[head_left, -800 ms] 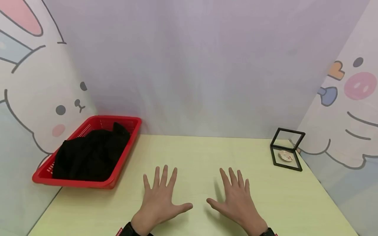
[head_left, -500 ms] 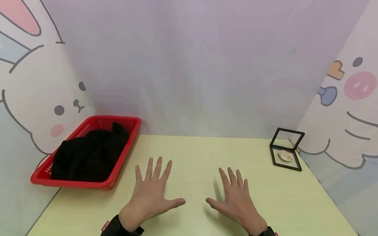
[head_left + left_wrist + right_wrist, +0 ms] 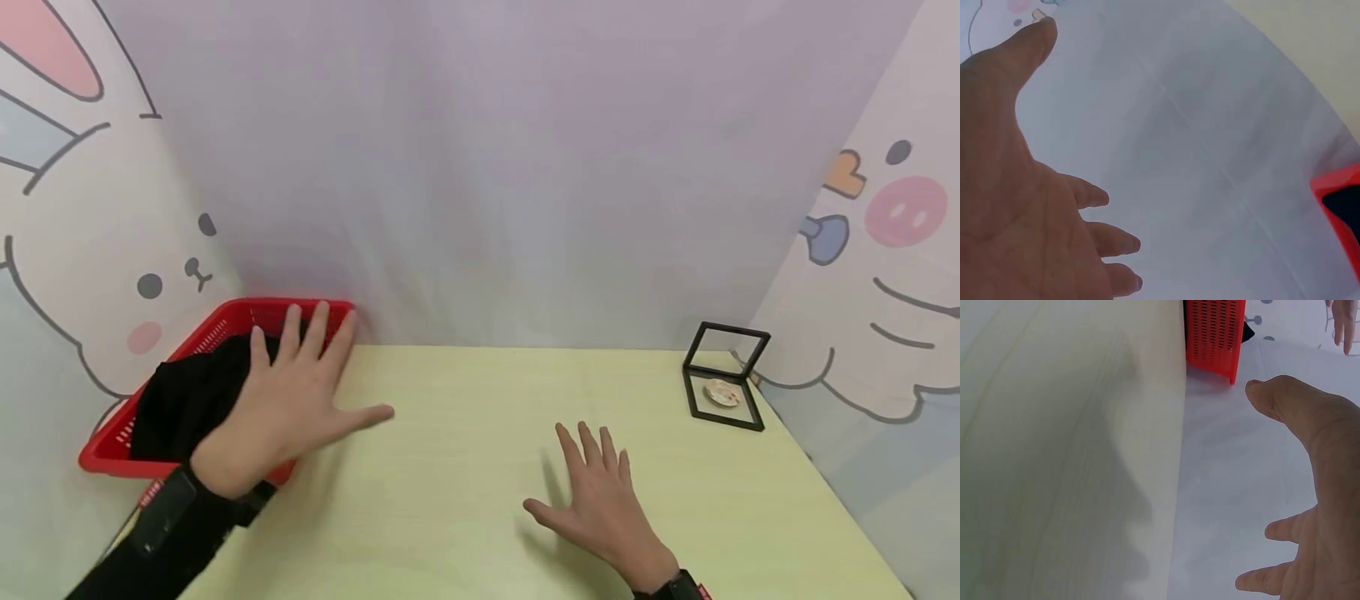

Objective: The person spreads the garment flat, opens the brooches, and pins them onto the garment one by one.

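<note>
My left hand (image 3: 288,404) hovers in front of the red basket (image 3: 217,321), fingers spread and nothing held. It hides part of the basket and of the black cloth (image 3: 183,408) inside. In the left wrist view, a corner of the basket (image 3: 1338,181) shows at the right edge, apart from the fingers. My right hand (image 3: 603,508) stays above the table's front right half, its fingers spread and holding nothing; its shadow falls on the tabletop. The right wrist view shows the thumb and some fingers, with the basket (image 3: 1215,337) farther off.
At the back right of the pale yellow table (image 3: 450,467) stands a hinged black frame (image 3: 723,421), unfolded, with a small round patterned piece (image 3: 722,392) in its lower panel. A lilac curtain (image 3: 480,167) closes off the back, and cartoon-printed cloths (image 3: 892,325) line both sides.
My left hand has moved left and forward from the table's middle to the basket, its forearm coming into view. My right hand has hardly moved.
</note>
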Tool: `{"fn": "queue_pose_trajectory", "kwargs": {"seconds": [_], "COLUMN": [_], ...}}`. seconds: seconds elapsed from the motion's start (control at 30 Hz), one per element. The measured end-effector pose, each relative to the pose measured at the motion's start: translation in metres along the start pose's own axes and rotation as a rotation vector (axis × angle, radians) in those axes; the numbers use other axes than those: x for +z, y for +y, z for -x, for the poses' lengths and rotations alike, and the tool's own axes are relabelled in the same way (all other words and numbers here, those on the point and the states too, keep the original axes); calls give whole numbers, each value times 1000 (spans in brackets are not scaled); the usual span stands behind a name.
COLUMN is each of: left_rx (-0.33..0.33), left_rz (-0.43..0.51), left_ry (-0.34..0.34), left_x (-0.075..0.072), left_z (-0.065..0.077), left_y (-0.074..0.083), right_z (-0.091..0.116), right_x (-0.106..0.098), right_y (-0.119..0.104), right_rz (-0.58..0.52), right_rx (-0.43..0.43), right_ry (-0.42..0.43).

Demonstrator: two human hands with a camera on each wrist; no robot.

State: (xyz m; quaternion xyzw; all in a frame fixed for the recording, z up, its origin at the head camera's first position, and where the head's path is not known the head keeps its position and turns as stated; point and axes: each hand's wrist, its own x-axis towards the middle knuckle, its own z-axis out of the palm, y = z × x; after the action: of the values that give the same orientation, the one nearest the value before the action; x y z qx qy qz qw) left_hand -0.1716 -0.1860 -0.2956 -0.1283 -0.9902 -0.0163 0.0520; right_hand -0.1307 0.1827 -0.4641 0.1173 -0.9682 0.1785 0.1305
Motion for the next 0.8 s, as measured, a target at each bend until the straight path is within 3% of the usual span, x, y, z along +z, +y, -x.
{"fn": "queue_pose_trajectory", "kwargs": {"seconds": [0.27,0.43,0.6,0.67,0.8], "left_rx": [-1,-27,-3,-5,-66], "left_rz": [140,220,318,371,382], "left_ry": [-60,-107,-145,-176,-292], "left_x": [-31,-39,-30,-19,7], "left_z": [-39,-67,-84,-87,-87], "left_y": [-60,-100,-129,-138,-153], "right_z": [1,-1,0,0,1], "right_x": [-3,-4,-3,-2,-1], "right_y": [4,6,8,8,11], "right_rz": [0,-1,-16,-19,-18], "right_rx": [12,12,30,38,46], "right_ry": [6,10,-3,-4,1]}}
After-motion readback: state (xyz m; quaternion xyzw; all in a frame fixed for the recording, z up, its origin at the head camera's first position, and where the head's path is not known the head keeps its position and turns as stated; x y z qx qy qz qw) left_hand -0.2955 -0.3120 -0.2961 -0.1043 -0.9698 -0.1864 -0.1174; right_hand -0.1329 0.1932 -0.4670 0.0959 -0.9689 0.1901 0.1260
